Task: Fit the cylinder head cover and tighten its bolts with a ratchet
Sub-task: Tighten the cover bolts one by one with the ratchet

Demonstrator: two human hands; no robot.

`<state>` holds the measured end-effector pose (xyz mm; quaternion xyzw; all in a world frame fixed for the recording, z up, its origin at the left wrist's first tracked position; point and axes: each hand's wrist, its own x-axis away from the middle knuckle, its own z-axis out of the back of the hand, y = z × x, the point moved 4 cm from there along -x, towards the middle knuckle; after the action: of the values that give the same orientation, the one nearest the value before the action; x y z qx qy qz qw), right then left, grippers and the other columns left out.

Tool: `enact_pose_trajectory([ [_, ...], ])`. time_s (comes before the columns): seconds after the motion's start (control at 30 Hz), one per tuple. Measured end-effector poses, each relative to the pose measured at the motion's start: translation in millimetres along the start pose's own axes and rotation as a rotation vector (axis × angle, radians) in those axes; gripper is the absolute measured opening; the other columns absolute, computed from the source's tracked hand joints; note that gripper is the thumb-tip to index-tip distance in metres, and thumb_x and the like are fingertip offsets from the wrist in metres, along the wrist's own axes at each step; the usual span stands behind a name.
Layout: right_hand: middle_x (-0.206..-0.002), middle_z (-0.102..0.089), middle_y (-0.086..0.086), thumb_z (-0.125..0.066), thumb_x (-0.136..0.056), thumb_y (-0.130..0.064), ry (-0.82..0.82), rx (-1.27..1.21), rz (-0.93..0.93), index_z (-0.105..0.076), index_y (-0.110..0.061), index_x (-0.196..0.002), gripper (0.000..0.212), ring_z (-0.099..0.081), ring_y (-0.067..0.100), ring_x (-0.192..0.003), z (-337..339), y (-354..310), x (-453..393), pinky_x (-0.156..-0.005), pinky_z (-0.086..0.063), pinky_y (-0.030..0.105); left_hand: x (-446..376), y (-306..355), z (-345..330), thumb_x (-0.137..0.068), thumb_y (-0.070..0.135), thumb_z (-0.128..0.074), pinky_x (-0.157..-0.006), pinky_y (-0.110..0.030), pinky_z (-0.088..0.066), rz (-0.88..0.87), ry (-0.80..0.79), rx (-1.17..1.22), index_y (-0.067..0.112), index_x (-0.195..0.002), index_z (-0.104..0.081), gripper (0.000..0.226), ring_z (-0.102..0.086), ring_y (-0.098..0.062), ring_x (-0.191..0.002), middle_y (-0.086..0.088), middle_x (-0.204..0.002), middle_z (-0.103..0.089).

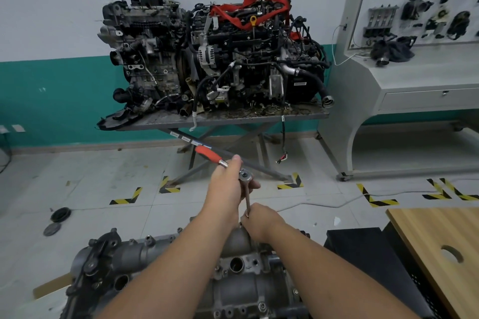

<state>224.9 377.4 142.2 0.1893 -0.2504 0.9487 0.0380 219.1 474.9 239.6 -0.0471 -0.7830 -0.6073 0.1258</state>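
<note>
The cylinder head cover [160, 261], grey cast metal with bolt holes along its rim, lies at the bottom of the view, directly under both forearms; what carries it is out of sight. The left hand [228, 189] has its grip closed round the ratchet [234, 168] just behind the head, thumb on top, with the red handle pointing up and away to the left. A long extension bar [247, 202] runs down from the ratchet head toward the far edge of the cover. The right hand [261, 220] pinches the lower end of that bar, fingers curled round it, just above the cover; the bolt beneath is hidden by the hand.

Beyond, two engines [212, 57] stand on a metal tabletop [233, 118] against the wall. A grey training board [420, 21] stands to the right, and a wooden tabletop [440, 248] fills the lower right corner. Yellow-black tape [127, 198] marks the tiled floor.
</note>
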Motion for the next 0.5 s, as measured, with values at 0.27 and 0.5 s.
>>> enact_pose_trajectory([
  [0.27,-0.120,-0.062,0.016,-0.042,-0.100,-0.030,-0.020,0.012,0.011,-0.059,-0.011,-0.121,0.033,-0.060,0.036,-0.112,1,-1,4,-0.085,-0.046,0.041,7,8,-3,-0.105,0.030,-0.044,-0.069,-0.035,-0.052,0.006,-0.133,-0.085,0.014,-0.102,-0.055,0.020,-0.067,-0.021,-0.058,0.001,-0.059,-0.063],
  [0.5,-0.118,-0.063,0.008,-0.043,-0.101,-0.033,0.007,-0.010,0.004,-0.056,-0.014,-0.114,0.026,-0.059,0.027,-0.106,1,0,3,-0.086,-0.047,0.036,8,29,-11,-0.101,0.021,-0.044,-0.083,-0.039,-0.053,0.075,-0.251,-0.390,0.013,-0.103,-0.053,0.012,-0.074,-0.024,-0.069,-0.001,-0.065,-0.063],
])
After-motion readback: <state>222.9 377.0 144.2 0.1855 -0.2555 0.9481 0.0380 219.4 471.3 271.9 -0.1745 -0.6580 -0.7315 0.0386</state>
